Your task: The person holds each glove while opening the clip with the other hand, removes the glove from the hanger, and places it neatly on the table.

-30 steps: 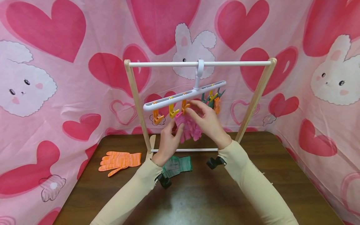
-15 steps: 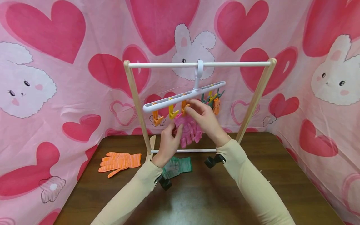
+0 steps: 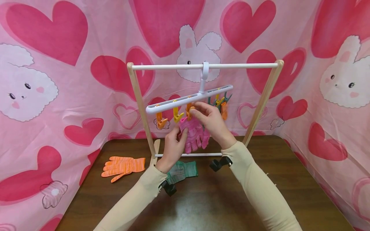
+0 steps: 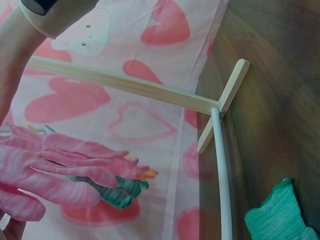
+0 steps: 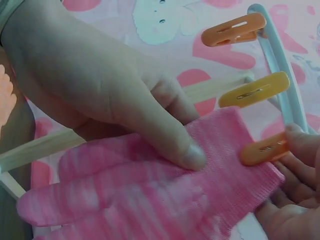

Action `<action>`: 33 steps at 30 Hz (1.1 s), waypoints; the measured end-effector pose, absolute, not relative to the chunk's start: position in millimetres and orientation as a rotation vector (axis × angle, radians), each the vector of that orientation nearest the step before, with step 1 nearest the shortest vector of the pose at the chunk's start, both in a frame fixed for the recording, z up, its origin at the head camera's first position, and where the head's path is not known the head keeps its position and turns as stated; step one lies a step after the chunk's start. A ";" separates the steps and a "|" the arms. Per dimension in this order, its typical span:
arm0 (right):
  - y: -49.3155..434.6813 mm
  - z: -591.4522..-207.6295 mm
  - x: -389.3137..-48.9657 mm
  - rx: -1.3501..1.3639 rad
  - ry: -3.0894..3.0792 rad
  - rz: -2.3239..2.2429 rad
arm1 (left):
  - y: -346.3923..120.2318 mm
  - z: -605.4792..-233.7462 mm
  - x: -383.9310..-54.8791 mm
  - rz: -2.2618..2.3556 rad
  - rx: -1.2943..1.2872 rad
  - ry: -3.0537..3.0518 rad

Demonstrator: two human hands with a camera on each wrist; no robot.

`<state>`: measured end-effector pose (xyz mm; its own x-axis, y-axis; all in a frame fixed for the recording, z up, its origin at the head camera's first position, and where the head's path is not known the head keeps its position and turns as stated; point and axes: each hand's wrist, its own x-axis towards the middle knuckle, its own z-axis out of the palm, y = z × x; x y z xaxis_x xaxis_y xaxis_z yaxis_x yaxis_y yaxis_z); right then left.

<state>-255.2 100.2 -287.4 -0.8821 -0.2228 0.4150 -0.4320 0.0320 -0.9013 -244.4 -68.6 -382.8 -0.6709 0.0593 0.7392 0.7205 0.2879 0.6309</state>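
Note:
A pink glove (image 3: pixel 193 136) hangs with its cuff up under the white hanger (image 3: pixel 170 105). My left hand (image 3: pixel 174 144) pinches the cuff's left side, its thumb lying flat over the knit in the right wrist view. With its thumb and fingers, my right hand (image 3: pixel 215 125) grips an orange clothespin (image 5: pixel 265 149), whose tip overlaps the cuff edge. Beside it on the bar hang a yellow clothespin (image 5: pixel 255 90) and another orange clothespin (image 5: pixel 234 30), both without a glove. The pink glove's fingers droop freely in the left wrist view.
A wooden rack with a white top rod (image 3: pixel 167 67) bears the hanger. More clothespins (image 3: pixel 219 101) with green and orange gloves hang at its far right end. On the table (image 3: pixel 202 205) lie an orange glove (image 3: pixel 124 165) and a green glove (image 3: pixel 188 170), partly behind my left wrist.
The pink glove's fingers have swung down and spread, hanging lower. The items at the hanger's right end have shifted slightly. Both hands keep their hold in nearly the same place.

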 end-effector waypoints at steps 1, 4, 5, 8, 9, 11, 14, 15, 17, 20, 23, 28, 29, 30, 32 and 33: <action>99.4 -287.8 -255.0 0.676 -2.120 1.968 | -68.8 -382.7 -244.0 -1.421 -0.697 -1.960; 96.9 -289.3 -254.4 0.640 -2.067 1.961 | -68.3 -382.6 -243.3 -1.421 -0.708 -1.948; 96.1 -289.7 -254.3 0.636 -2.052 1.959 | -68.1 -382.9 -243.2 -1.420 -0.712 -1.940; 95.2 -289.8 -253.9 0.627 -2.040 1.942 | -67.8 -382.9 -242.8 -1.412 -0.717 -1.925; 95.1 -289.7 -253.7 0.626 -2.041 1.940 | -67.8 -383.1 -242.8 -1.412 -0.717 -1.922; 95.6 -289.9 -253.8 0.629 -2.048 1.942 | -68.2 -383.5 -242.5 -1.420 -0.718 -1.917; 96.6 -290.4 -254.3 0.621 -2.061 1.947 | -69.2 -385.3 -242.2 -1.431 -0.719 -1.916; 96.8 -290.4 -254.3 0.618 -2.064 1.948 | -69.7 -386.1 -242.0 -1.436 -0.719 -1.918; 97.4 -290.6 -254.5 0.616 -2.074 1.947 | -71.1 -388.3 -241.6 -1.449 -0.714 -1.924; 98.0 -290.9 -254.9 0.621 -2.085 1.958 | -73.8 -391.0 -240.3 -1.463 -0.694 -1.948; 98.2 -290.7 -254.6 0.631 -2.090 1.975 | -77.7 -393.9 -238.7 -1.475 -0.668 -1.990; 98.1 -289.9 -253.8 0.633 -2.095 1.983 | -85.4 -400.8 -238.0 -1.447 -0.626 -2.055; 98.2 -289.7 -253.6 0.635 -2.094 1.986 | -86.7 -402.1 -237.8 -1.437 -0.621 -2.057; 98.5 -289.8 -253.5 0.636 -2.095 1.986 | -88.0 -403.5 -237.7 -1.431 -0.617 -2.059; 99.0 -290.1 -253.7 0.647 -2.095 1.988 | -90.3 -405.4 -236.5 -1.416 -0.618 -2.055; 99.3 -290.4 -253.8 0.654 -2.093 1.988 | -91.2 -406.3 -235.9 -1.414 -0.622 -2.051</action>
